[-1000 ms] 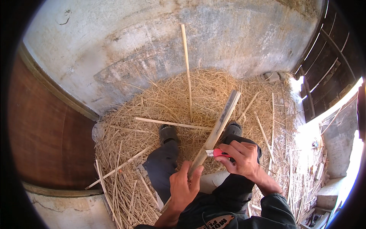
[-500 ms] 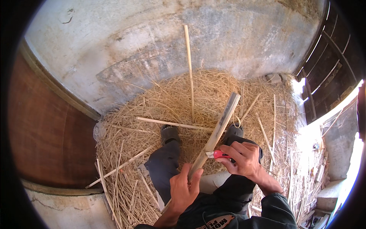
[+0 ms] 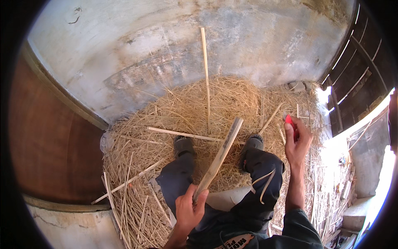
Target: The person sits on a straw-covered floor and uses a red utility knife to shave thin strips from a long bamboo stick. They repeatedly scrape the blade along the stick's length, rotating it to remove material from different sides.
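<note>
My left hand (image 3: 188,212) is closed round the lower end of a split bamboo piece (image 3: 219,158), which slants up and to the right between my knees. My right hand (image 3: 298,145) is raised off to the right, fingers wrapped round a red utility knife (image 3: 289,120). The knife's pale tip points upward, apart from the bamboo. A thin curled shaving (image 3: 266,187) lies across my right trouser leg.
Shavings and straw-like strips (image 3: 232,97) cover the floor around my shoes. A long pale stick (image 3: 205,74) leans against the stained wall (image 3: 157,45); another stick (image 3: 178,133) lies crosswise by my feet. A brown door panel (image 3: 58,141) stands left, dark slatted boards (image 3: 360,66) right.
My right hand has lifted the knife off the bamboo, up and to the right. The bamboo has dropped slightly toward the lower left. A curled shaving now lies on my right leg.
</note>
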### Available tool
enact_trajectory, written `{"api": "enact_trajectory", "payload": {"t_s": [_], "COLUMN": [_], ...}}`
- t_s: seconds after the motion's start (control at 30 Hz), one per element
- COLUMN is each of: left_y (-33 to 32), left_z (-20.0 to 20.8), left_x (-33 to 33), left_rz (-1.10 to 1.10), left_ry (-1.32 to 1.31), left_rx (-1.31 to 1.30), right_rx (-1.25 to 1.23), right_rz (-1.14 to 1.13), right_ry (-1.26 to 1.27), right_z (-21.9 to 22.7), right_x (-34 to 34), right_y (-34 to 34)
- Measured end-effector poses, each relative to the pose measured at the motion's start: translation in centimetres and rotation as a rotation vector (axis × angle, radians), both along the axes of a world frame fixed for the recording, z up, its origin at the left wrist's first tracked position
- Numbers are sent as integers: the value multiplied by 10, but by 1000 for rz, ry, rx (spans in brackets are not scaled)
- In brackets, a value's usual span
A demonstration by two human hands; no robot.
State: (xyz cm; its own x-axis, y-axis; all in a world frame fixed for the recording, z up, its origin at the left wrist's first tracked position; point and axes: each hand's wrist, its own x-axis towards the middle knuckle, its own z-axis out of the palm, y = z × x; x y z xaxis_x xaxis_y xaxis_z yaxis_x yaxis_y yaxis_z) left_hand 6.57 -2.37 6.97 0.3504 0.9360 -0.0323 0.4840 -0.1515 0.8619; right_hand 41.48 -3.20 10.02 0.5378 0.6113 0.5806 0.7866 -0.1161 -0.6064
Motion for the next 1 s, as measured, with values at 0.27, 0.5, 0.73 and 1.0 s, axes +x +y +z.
{"api": "enact_trajectory", "payload": {"t_s": [0.27, 0.5, 0.73, 1.0], "left_y": [6, 5, 7, 4], "left_z": [6, 7, 10, 12], "left_x": [19, 32, 34, 33], "left_rz": [43, 14, -43, -31], "left_ry": [-82, -121, -61, -67], "left_rx": [-11, 47, 60, 27], "right_rx": [-13, -52, -47, 1], "right_rz": [562, 615, 574, 489], "right_ry": [-91, -217, -251, -265], "right_z": [-32, -33, -36, -31], "right_x": [-62, -78, -81, -66], "right_y": [-8, -10, -9, -4]}}
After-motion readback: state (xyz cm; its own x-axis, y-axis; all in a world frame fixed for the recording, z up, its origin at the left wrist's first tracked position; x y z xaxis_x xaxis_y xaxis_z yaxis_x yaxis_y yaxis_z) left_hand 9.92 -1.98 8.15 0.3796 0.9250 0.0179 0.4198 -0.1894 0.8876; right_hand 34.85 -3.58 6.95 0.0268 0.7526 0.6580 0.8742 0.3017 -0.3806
